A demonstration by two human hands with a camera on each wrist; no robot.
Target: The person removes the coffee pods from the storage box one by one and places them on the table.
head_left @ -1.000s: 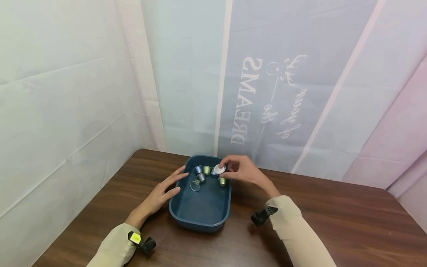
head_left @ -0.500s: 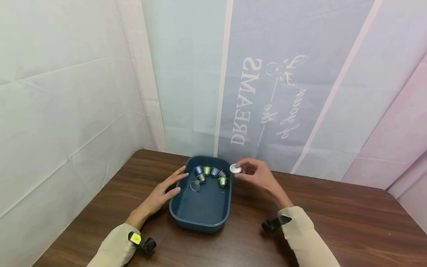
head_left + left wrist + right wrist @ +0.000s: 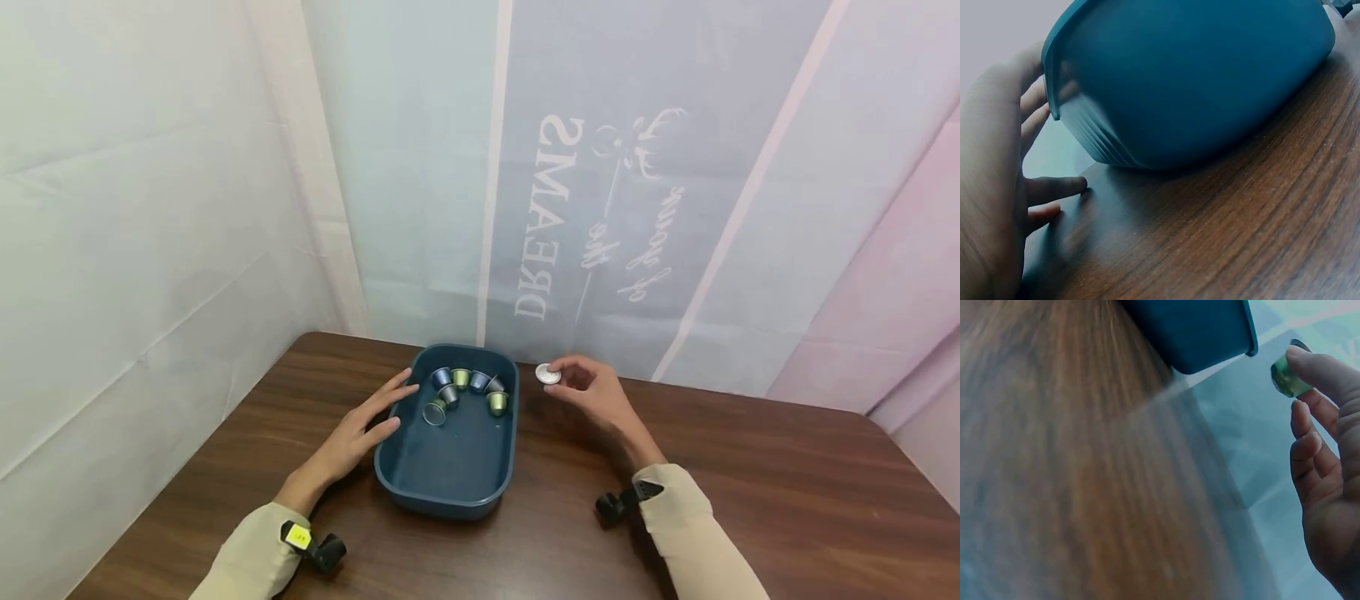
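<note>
Right hand (image 3: 596, 396) pinched a green capsule (image 3: 548, 374), white face upward, above the table (image 3: 750, 475), just right of the blue bin (image 3: 450, 462). Left hand (image 3: 352, 435), spread, lay along the bin's left side. Seven other capsules (image 3: 461, 379) occupied its far half.

I am looking remotely at a dark brown, wood-grained table (image 3: 750, 483), its far corners curving round, its top catching some light; a blue, round-cornered bin (image 3: 450, 458) is sitting upright on it, left of centre, reaching close to the far edge
</note>
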